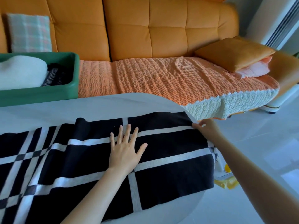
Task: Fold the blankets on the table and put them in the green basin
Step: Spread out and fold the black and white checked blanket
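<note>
1. While the black-and-white blanket (100,160) lies spread across the table (84,109), the left hand (125,151) presses flat on its middle, fingers splayed.
2. The right hand (206,129) pinches the blanket's far right edge at the table rim.
3. Far left stands the green basin (73,81), holding folded blankets.

Two bare forearms in view, no sleeves down to frame edge. Left hand (124,152): no rings, no watch or band at wrist; nails short, unpainted. Right hand (208,128): wrist also bare, no jewellery seen; its fingers partly hidden, nails can't be made out. No gloves on either. Rest of body out of shot.
</note>
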Motion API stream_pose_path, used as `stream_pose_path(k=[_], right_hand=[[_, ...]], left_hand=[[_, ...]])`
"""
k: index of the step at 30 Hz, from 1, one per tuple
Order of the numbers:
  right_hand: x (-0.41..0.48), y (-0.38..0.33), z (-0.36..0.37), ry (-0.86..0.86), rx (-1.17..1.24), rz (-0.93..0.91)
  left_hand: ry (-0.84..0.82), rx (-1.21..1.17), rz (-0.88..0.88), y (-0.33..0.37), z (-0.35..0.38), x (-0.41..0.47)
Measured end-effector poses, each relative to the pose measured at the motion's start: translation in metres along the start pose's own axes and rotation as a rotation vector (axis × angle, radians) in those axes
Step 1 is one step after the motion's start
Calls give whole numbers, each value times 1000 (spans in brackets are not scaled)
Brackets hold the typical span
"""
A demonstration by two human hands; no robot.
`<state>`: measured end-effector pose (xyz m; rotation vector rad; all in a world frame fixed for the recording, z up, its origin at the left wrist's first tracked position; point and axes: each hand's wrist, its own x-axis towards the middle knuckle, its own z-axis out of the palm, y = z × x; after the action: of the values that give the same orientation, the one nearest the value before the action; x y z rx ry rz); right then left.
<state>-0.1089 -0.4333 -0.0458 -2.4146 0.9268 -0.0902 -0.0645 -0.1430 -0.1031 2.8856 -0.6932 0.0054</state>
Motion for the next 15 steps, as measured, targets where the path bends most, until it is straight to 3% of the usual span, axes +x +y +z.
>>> stream_pose_path(k=[8,12,15], right_hand=[[-29,27,-20,-205,-110,-79],[-35,24,-19,-69,89,-111],[-42,-9,-18,78,205,-173]], left_hand=[[-25,1,-4,1,0,3],[-130,-28,-11,0,-6,7],[-216,-229,-7,-7,-15,9]])
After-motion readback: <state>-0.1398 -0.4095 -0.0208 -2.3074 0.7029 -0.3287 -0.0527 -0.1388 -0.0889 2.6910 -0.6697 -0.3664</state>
